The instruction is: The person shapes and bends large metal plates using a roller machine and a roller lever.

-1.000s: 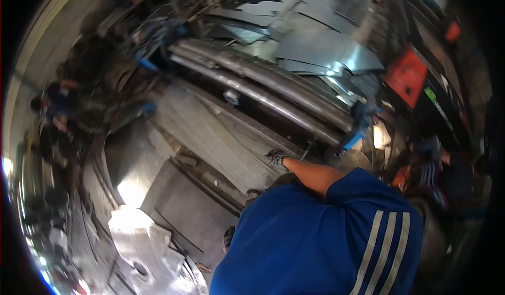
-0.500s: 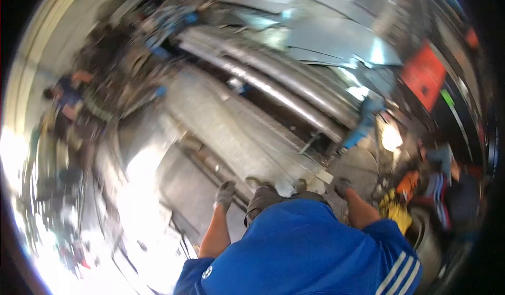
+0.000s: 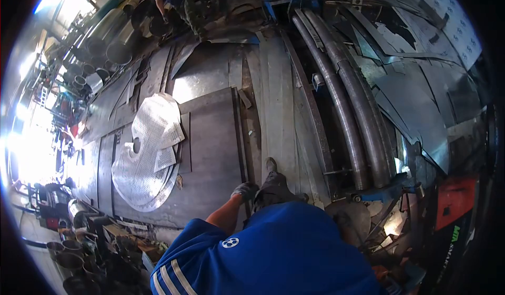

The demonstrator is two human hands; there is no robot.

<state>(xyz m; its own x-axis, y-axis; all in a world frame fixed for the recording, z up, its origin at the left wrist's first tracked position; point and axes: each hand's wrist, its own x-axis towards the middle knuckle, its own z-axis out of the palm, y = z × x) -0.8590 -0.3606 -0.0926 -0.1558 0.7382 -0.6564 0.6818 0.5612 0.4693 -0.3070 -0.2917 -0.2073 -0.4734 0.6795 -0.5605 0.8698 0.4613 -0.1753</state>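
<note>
My left hand, in a grey work glove, hangs beside my dark trouser leg. Its fingers look loose, and I see nothing held in them. Nearest to it is the edge of a large dark metal sheet on the floor. On that sheet lie shiny patterned metal discs, with smaller cut pieces on top. I cannot make out my right hand; my blue shirt and the shadow at my right side hide that area.
Long steel rollers on a blue-ended machine stand to my right. Flat metal sheets lie beyond them. A red panel is at lower right. At the far upper left another person bends near large pipes.
My view has swung left, bringing the discs and dark sheet into clear sight. My right hand has gone from sight. One foot shows further forward.
</note>
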